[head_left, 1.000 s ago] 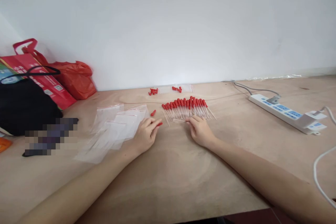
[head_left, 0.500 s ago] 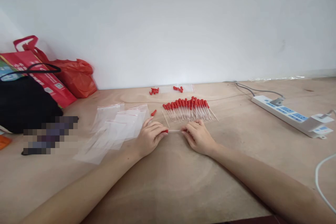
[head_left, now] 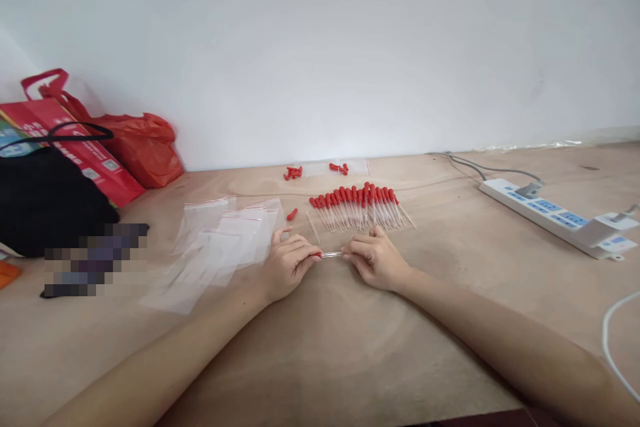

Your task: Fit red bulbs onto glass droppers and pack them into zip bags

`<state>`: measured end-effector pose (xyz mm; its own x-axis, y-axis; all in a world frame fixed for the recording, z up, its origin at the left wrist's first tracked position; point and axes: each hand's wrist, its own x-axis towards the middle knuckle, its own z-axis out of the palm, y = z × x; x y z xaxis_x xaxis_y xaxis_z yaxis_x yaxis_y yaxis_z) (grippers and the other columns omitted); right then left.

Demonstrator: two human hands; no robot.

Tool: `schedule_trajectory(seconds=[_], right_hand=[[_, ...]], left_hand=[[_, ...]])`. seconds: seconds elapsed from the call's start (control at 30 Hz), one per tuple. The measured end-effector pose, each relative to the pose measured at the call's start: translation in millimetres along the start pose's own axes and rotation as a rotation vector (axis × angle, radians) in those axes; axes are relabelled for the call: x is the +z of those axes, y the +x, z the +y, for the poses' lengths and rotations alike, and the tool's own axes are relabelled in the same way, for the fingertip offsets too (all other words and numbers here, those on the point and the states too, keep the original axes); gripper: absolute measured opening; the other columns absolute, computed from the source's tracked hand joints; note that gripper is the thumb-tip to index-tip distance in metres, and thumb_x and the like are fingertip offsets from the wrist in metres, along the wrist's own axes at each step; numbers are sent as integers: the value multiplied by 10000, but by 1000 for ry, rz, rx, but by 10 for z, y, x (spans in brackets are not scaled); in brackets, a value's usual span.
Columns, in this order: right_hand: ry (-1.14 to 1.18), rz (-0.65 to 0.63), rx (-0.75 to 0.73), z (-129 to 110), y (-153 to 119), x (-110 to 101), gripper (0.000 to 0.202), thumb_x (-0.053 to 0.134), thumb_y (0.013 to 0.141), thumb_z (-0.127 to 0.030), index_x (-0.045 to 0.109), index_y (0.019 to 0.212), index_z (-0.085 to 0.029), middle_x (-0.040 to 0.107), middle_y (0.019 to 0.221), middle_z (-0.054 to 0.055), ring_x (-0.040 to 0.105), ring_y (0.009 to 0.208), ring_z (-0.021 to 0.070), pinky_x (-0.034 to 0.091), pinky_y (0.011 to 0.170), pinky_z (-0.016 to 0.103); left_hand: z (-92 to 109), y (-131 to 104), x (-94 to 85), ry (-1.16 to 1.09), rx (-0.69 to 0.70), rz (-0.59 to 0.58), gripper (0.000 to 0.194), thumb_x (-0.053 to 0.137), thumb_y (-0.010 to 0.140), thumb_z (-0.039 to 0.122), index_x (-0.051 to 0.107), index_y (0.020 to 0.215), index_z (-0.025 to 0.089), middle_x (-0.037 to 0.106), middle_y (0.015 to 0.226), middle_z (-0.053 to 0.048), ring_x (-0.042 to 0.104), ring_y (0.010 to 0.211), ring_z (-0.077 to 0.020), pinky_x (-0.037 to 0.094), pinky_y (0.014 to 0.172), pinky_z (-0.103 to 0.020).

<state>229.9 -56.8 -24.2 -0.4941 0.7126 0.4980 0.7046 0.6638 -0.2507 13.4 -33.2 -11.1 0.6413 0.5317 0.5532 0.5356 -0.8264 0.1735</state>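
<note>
Left of the frame's centre, thin clear plastic zip bags (head_left: 235, 240) are lying flat in an overlapping fan; you are not able to tell whether anything is in them. At the upper centre, small clear plastic bags (head_left: 315, 170) are resting near the wall (head_left: 320, 47), with little red rubber bulbs (head_left: 293, 173) gathering at them — whether inside or on top is not showing clearly. In the upper left, a red printed carrier bag (head_left: 75, 147), a crinkled red plastic bag (head_left: 145, 147) and a black cloth bag (head_left: 50, 200) are standing together, their contents hiding from view.

Just below the centre, your left hand (head_left: 290, 263) is pinching a red rubber bulb (head_left: 318, 255) between its fingertips. Your right hand (head_left: 375, 259) is gripping the far end of a thin see-through tube (head_left: 331, 255), which is bridging the gap between your hands and meeting the bulb at its left end. Just above your hands, a row of red-bulbed clear droppers (head_left: 371, 195) is lying side by side; left of it, a loose clear tube (head_left: 313, 227) and a single red bulb (head_left: 293, 214) are resting.

Bare wooden tabletop (head_left: 310, 347) is stretching below your hands — its near edge is showing at the lower right. A white power strip (head_left: 545, 217) is bounding the right side.
</note>
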Motion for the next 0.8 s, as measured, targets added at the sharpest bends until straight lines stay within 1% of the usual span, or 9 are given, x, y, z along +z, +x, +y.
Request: schedule_trajectory(seconds=[0.13,0.27,0.33,0.43,0.53,0.6,0.7,0.8], right_hand=[[-35,-5,-36,-44,6,-37,207,390,824,-175,595,792,-166,606,678,5,457,585,105,197,655,292],[-61,19,-90,-53,4,-53,216,384,816,-169,595,770,-165,596,654,1,422,551,101,185,644,296],[-64,7,-90,-47,5,-51,216,383,819,-175,589,755,-167,597,656,-1,421,551,100,185,646,294],[-31,-58,-54,-40,11,-55,225,375,832,-189,572,726,-167,605,658,-4,443,566,98,190,650,287],[52,-135,-2,-48,20,-74,239,371,841,-203,553,691,-168,609,637,-15,459,554,89,200,649,275],[113,-175,43,-62,25,-82,255,369,845,-205,551,669,-173,606,609,-28,459,528,81,211,656,267],[166,-208,123,-89,32,-70,292,363,852,-207,566,643,-186,609,583,-43,465,498,76,228,684,265],[160,-217,200,-118,38,-44,326,358,859,-217,579,620,-197,621,584,-47,492,503,80,232,689,266]], left_hand=[[10,3,2,30,29,-5,205,442,857,283,599,757,197,650,659,23,571,696,-129,198,935,-380],[51,17,-21,48,42,-35,213,424,863,260,597,760,191,639,665,13,565,704,-133,181,942,-400],[67,22,-31,43,47,-48,217,416,865,247,595,759,187,629,661,10,563,697,-133,183,938,-407],[71,23,-25,14,66,-32,218,412,867,243,590,754,188,622,655,15,562,695,-130,186,935,-402],[65,21,-14,-13,84,-16,226,407,871,251,591,750,195,630,664,18,563,705,-130,178,944,-398],[66,24,-17,-10,83,-31,228,412,870,258,595,748,199,638,676,16,565,707,-132,172,950,-403],[74,30,-35,8,70,-63,241,410,873,276,602,749,201,648,688,9,568,703,-133,169,957,-404],[78,33,-46,32,65,-64,257,397,879,291,605,761,198,652,686,4,572,711,-137,167,965,-405]])
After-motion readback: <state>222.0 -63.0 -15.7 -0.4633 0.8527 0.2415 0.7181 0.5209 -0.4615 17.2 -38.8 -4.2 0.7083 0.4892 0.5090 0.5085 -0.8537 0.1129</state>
